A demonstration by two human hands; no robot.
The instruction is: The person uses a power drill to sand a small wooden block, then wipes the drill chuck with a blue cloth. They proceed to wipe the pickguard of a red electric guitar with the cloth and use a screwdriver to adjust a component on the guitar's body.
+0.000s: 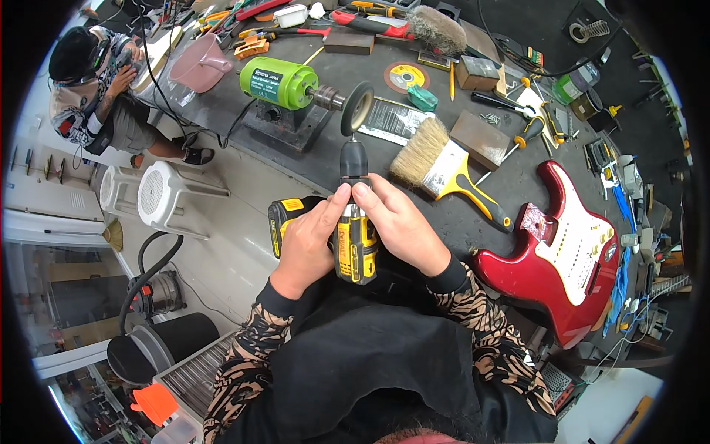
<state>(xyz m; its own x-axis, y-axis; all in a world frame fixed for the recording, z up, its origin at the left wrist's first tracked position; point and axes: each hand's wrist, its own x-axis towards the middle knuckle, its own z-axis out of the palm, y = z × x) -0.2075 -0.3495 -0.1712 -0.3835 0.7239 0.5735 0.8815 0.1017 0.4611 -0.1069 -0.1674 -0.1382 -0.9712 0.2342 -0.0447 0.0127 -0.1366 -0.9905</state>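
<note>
A yellow-and-black cordless drill (356, 255) is held in front of my chest, its black chuck pointing away from me. My left hand (307, 240) grips it from the left, thumb up near the chuck; the battery shows beyond that hand. From the other side my right hand (407, 226) presses against the body, its thumb close to the left one. A small bit in the chuck reaches the lower edge of a round wheel (359, 109) on a green bench motor (279, 83). Whether bit and wheel touch, I cannot tell.
A wide paintbrush (451, 166) and a red electric guitar body (566, 259) lie right of the drill on the dark workbench (296, 164). Behind are a pink scoop (200, 65) and assorted tools. White stools (166, 194) and a seated person (96, 92) are at left.
</note>
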